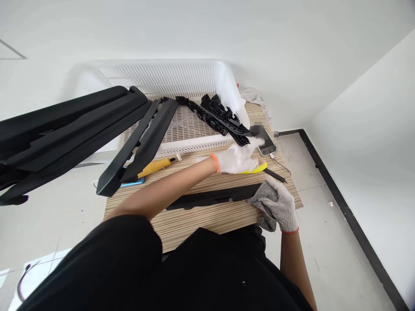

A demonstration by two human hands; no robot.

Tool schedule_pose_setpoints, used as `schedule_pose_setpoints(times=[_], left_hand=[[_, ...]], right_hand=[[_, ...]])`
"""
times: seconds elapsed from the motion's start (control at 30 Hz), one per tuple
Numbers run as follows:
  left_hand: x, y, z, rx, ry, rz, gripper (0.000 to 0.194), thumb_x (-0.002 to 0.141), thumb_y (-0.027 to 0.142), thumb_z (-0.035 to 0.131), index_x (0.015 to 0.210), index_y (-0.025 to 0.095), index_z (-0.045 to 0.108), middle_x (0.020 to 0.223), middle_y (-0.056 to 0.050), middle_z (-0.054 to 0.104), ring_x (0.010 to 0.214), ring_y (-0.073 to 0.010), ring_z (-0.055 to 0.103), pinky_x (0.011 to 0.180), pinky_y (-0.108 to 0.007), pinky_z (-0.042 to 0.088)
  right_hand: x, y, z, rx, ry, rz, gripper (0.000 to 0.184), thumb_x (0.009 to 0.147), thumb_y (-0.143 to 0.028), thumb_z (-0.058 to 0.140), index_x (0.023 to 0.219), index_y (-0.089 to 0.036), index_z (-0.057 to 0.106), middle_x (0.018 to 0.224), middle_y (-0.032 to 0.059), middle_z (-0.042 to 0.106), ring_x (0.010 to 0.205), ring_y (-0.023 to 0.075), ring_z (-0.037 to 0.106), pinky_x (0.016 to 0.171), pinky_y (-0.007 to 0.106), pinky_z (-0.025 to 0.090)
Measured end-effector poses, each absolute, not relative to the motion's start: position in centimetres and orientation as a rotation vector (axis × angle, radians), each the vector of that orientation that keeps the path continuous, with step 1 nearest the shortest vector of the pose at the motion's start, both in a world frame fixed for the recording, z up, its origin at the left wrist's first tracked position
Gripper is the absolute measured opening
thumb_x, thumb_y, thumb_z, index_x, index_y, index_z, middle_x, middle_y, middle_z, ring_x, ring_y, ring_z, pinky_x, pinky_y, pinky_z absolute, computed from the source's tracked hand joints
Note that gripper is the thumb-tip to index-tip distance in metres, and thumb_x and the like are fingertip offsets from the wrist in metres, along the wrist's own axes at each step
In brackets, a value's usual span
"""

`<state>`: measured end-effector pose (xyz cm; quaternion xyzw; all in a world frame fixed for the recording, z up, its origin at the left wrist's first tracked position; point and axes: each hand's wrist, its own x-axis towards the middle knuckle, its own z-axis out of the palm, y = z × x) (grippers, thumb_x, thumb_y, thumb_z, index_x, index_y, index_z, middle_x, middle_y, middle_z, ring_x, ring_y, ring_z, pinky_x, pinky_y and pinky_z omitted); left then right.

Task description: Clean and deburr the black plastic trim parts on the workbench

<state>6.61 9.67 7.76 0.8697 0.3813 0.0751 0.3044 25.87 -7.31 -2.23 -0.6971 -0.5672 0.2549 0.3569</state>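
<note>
A long black plastic strip (210,198) lies along the striped wooden table (194,222). My right hand (283,207), in a white knit glove, is closed on a grey cloth (262,201) pressed to the strip's right end. My left hand (238,159), also gloved, reaches across the table over a yellow tool (257,169). Its fingers stretch towards the tip of a black ribbed plastic part (220,116) that hangs out of the basket, with nothing visibly gripped.
A white slatted basket (181,77) stands at the back of the table with black trim pieces (142,138) leaning out of it. More long black panels (58,129) jut in at left. A phone (267,144) and a yellow utility knife (155,166) lie on the table.
</note>
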Motion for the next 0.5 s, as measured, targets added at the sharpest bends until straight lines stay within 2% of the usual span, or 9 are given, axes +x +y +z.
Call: schedule_pose_setpoints(times=[0.07, 0.1, 0.2, 0.27, 0.33, 0.4, 0.5], left_hand=[[2.6, 6.9, 7.5, 2.429, 0.662, 0.078, 0.076, 0.09, 0.049, 0.072, 0.155, 0.02, 0.044, 0.163, -0.013, 0.04, 0.15, -0.0318, 0.04, 0.123, -0.043, 0.036], [0.5, 5.6, 7.2, 2.453, 0.649, -0.003, 0.084, 0.086, 0.055, 0.074, 0.157, 0.021, 0.042, 0.165, -0.014, 0.036, 0.15, -0.0353, 0.039, 0.122, -0.047, 0.037], [-5.2, 2.8, 6.1, 2.526, 0.887, -0.019, 0.081, 0.086, 0.061, 0.071, 0.153, 0.022, 0.047, 0.163, -0.015, 0.041, 0.146, -0.0383, 0.043, 0.116, -0.051, 0.043], [-7.8, 2.1, 4.8, 2.585, 1.006, 0.109, 0.066, 0.094, 0.062, 0.061, 0.142, 0.017, 0.056, 0.149, -0.016, 0.056, 0.134, -0.0356, 0.054, 0.108, -0.049, 0.048], [-9.5, 2.1, 3.1, 2.635, 1.026, 0.294, 0.057, 0.102, 0.064, 0.044, 0.12, 0.015, 0.066, 0.123, -0.015, 0.069, 0.111, -0.0303, 0.064, 0.094, -0.044, 0.052], [-10.2, 2.2, 1.3, 2.684, 1.019, 0.465, 0.065, 0.105, 0.067, 0.028, 0.098, 0.015, 0.067, 0.098, -0.012, 0.07, 0.086, -0.0244, 0.064, 0.076, -0.038, 0.051], [-10.0, 2.1, -0.8, 2.769, 1.064, 0.647, 0.071, 0.105, 0.069, 0.019, 0.084, 0.017, 0.062, 0.08, -0.007, 0.066, 0.068, -0.0199, 0.057, 0.061, -0.032, 0.042]], right_hand=[[26.4, -7.7, -2.5, -1.778, -1.38, 0.67, 0.07, 0.072, -0.044, 0.086, 0.136, -0.023, 0.068, 0.136, 0.0107, 0.069, 0.129, 0.0331, 0.063, 0.116, 0.05, 0.046], [26.8, -8.0, -2.6, -1.77, -1.335, 0.67, 0.071, 0.071, -0.045, 0.086, 0.137, -0.022, 0.068, 0.138, 0.0112, 0.068, 0.131, 0.0333, 0.062, 0.118, 0.051, 0.045], [28.4, -8.9, -2.7, -1.78, -1.205, 0.624, 0.069, 0.073, -0.044, 0.083, 0.136, -0.021, 0.068, 0.141, 0.0114, 0.067, 0.133, 0.033, 0.061, 0.119, 0.05, 0.045], [29.5, -9.6, -2.2, -1.816, -1.13, 0.551, 0.066, 0.072, -0.04, 0.081, 0.134, -0.021, 0.069, 0.14, 0.0108, 0.067, 0.131, 0.0327, 0.061, 0.117, 0.05, 0.046], [30.5, -10.1, -1.2, -1.873, -1.073, 0.465, 0.063, 0.072, -0.038, 0.078, 0.132, -0.02, 0.07, 0.138, 0.01, 0.067, 0.13, 0.0319, 0.061, 0.117, 0.049, 0.045], [31.2, -10.5, -0.1, -1.935, -1.036, 0.427, 0.062, 0.072, -0.036, 0.076, 0.132, -0.02, 0.069, 0.137, 0.0086, 0.067, 0.128, 0.0306, 0.062, 0.115, 0.047, 0.046], [31.6, -10.9, 1.3, -1.955, -0.978, 0.504, 0.054, 0.073, -0.03, 0.074, 0.127, -0.024, 0.071, 0.128, 0.0064, 0.07, 0.118, 0.028, 0.066, 0.103, 0.041, 0.053]])
